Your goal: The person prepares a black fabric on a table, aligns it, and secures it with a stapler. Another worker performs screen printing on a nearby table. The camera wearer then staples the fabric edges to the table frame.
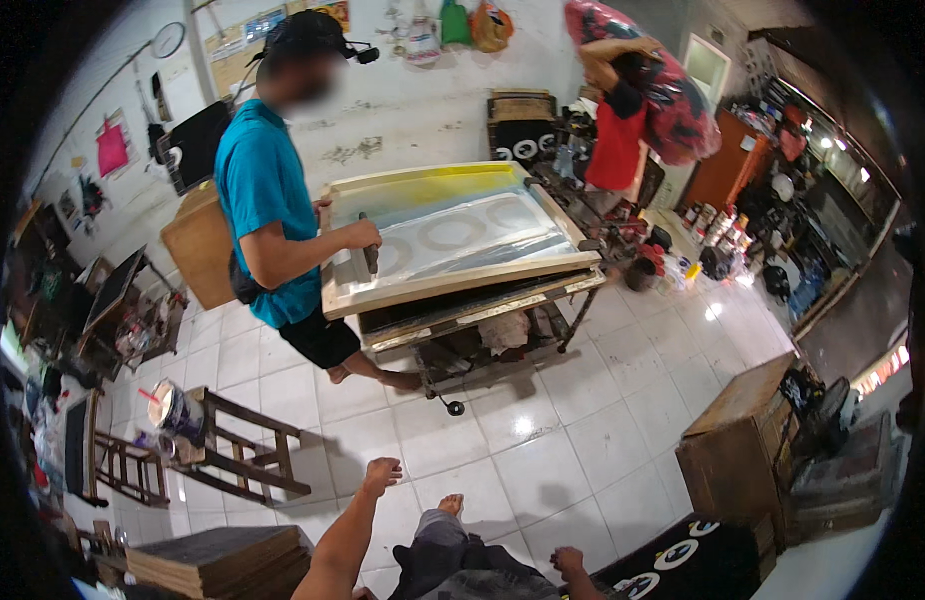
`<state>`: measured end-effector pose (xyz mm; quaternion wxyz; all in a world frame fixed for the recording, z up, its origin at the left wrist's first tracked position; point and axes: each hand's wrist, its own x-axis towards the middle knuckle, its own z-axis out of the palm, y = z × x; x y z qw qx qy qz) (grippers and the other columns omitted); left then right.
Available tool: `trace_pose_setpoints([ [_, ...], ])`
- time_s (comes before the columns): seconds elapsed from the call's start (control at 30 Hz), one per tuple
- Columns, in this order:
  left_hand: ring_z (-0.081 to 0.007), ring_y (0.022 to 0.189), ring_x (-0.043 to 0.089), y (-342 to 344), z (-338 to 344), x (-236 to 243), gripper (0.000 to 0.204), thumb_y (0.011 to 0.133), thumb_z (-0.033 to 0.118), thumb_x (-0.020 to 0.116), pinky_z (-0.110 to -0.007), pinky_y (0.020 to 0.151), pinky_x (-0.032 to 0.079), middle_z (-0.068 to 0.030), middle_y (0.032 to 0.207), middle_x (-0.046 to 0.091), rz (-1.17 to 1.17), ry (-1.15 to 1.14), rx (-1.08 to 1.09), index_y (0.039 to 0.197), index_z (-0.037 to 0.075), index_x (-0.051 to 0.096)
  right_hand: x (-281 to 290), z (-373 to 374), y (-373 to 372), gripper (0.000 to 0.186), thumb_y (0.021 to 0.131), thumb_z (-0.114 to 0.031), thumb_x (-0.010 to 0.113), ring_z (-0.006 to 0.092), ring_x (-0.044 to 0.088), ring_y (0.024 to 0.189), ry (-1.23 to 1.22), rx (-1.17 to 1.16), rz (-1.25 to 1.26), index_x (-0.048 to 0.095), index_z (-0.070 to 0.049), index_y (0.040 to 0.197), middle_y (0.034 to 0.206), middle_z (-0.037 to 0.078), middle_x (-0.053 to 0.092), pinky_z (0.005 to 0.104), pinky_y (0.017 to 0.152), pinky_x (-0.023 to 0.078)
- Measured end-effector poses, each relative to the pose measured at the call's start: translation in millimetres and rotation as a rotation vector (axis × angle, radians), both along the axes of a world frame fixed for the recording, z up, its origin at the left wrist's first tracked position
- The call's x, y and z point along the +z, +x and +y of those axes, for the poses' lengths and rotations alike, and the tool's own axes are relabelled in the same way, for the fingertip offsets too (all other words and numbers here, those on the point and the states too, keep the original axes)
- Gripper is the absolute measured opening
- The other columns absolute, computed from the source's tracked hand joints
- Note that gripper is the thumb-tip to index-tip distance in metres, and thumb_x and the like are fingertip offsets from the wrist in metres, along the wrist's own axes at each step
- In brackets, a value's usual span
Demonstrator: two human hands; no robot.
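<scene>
Looking in remotely, I count one table [483,316] bearing one frame [463,284] with three ovals [453,236]; two workers, one in blue [263,200] beside it, one in red [615,150] behind with one sack [675,112]; and one carton [728,475]. One panel [718,572] with at least three rings [675,556] sits near my curled right hand [567,562], whose contents I can't tell, and one stack [218,552] left of my left hand [383,475], spread and empty over the tiles [438,435]; last comes one squeegee [369,250] held by the blue worker.

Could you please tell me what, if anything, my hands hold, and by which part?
The left hand holds nothing; the right hand is curled, with nothing visible in it.
</scene>
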<state>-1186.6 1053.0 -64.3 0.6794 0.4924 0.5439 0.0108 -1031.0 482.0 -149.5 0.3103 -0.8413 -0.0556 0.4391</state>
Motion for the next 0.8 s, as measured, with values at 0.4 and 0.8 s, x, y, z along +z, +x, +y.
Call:
trace_pose_setpoints([
  [0.4, -0.0254, 0.085, 0.068, 143, 174, 26, 0.025, 0.096, 0.022, 0.062, -0.038, 0.069, 0.053, -0.0086, 0.099, 0.067, 0.022, 0.019, -0.079, 0.117, 0.008, 0.064, 47, 114, -25, 0.019, 0.092, -0.017, 0.067, 0.0199, 0.069, 0.078, 0.206, -0.935, 0.072, 0.068, -0.004, 0.106, 0.088, 0.008, 0.07, 0.0326, 0.066, 0.053],
  [0.8, -0.0248, 0.096, 0.054, 195, 242, 11, 0.046, 0.08, 0.013, 0.068, -0.048, 0.084, 0.046, -0.0049, 0.11, 0.057, -0.161, 0.1, 0.398, 0.123, 0.018, 0.056, -74, -17, -112, 0.014, 0.075, -0.03, 0.07, 0.0269, 0.073, 0.08, -0.496, 0.514, -0.326, 0.075, -0.017, 0.077, 0.084, 0.006, 0.074, 0.0449, 0.062, 0.055],
])
